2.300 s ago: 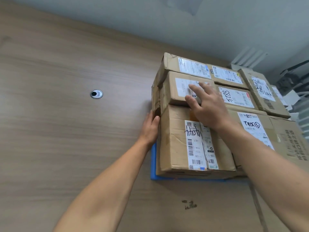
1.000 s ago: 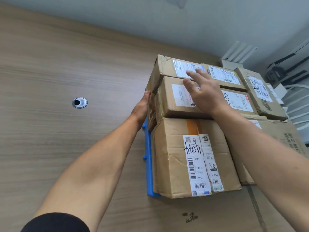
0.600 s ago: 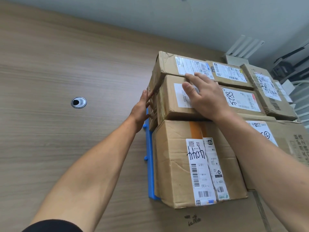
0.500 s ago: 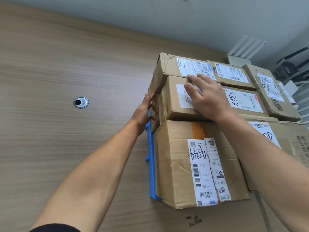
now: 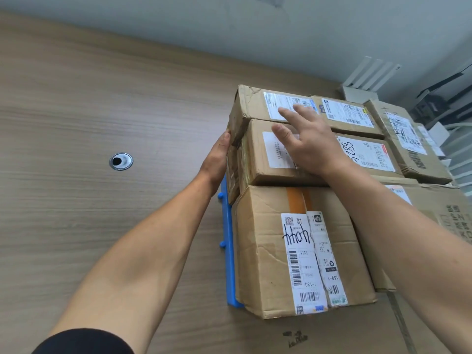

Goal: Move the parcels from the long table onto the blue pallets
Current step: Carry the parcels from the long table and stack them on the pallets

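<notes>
Several cardboard parcels are sitting stacked on a blue pallet (image 5: 228,241), of which only the left edge is showing on the wood-grain floor (image 5: 102,111). Taking the big front parcel (image 5: 293,251) as the landmark, the one with the orange tape strip and long white barcode labels: a middle parcel (image 5: 265,159) is lying directly behind and above it, and a far parcel (image 5: 252,106) is sitting behind that again, touching it. The left hand (image 5: 217,159) is pressing flat against the left end of the middle parcel, fingers straight, not wrapped around anything. The right hand (image 5: 306,141) is reaching over the landmark parcel, palm down and fingers spread; the fingertips are over the far parcel's label, and whether the palm is touching cardboard cannot be told. More labelled parcels (image 5: 398,139) are lying to the right of the landmark. A round metal floor fitting (image 5: 121,161) is sitting well apart to the left.
</notes>
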